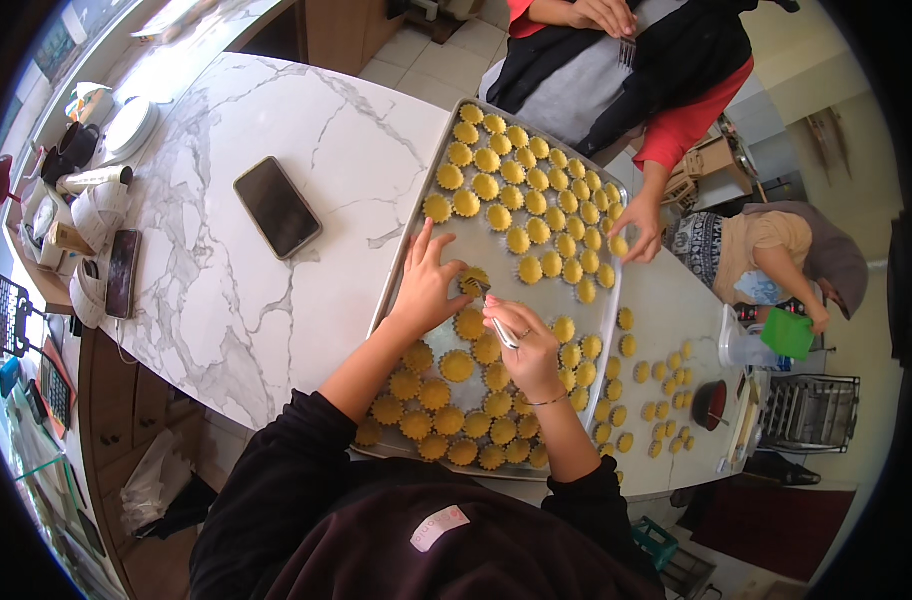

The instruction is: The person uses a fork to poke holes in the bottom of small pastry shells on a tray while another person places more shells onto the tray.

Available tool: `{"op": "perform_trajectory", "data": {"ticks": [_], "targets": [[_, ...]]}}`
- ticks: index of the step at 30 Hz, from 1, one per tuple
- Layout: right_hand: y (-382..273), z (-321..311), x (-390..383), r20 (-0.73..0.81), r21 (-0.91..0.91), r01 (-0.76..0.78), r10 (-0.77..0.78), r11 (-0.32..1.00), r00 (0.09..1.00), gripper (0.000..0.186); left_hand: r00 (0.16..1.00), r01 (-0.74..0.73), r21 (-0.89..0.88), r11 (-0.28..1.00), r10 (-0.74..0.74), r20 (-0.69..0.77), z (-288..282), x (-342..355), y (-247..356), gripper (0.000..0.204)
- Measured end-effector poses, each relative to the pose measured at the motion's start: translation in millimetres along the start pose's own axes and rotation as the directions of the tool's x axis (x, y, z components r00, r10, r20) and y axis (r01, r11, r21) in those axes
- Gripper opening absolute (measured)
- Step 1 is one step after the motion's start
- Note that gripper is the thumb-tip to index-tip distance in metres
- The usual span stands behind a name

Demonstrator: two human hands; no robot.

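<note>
A large metal baking tray (547, 310) holds rows of small fluted tart shells lined with yellow dough. With thumb and forefinger my left hand (428, 288) grips the rim of one tart shell (473, 274) on the tray's left side; its other fingers stretch out toward the far shells. In my right hand (529, 358) is a fork (498, 318), its tines down at the dough of that same shell. Nearer to me, more filled shells (435, 394) crowd the tray, partly hidden by my forearms.
Across the table, a person's hand (640, 228) touches a shell at the tray's right edge; their other hand holds a fork (627, 52). A phone (277, 207) lies on the marbled table (346, 130). Loose shells (659, 410) and a dark red bowl (709, 404) stand right, near another person (776, 255).
</note>
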State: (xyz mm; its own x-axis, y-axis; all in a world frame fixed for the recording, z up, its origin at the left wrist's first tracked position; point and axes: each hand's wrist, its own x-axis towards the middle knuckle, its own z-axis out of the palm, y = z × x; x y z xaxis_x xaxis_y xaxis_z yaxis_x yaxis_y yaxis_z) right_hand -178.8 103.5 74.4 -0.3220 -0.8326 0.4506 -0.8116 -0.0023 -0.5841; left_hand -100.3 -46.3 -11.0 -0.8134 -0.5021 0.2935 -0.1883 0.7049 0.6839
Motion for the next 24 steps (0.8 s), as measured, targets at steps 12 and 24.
{"op": "perform_trajectory", "data": {"ticks": [12,24], "targets": [[-5,-10,-4,-0.018,0.03,-0.061,0.062,0.998,0.998,0.023,1.0,-0.019,-0.014,1.0,0.018,-0.012,0,-1,1,0.038],[-2,0,-5,0.057,-0.041,-0.005,0.008,0.999,0.998,0.028,1.0,-0.019,-0.003,1.0,0.019,0.001,0,-1,2,0.039]]}}
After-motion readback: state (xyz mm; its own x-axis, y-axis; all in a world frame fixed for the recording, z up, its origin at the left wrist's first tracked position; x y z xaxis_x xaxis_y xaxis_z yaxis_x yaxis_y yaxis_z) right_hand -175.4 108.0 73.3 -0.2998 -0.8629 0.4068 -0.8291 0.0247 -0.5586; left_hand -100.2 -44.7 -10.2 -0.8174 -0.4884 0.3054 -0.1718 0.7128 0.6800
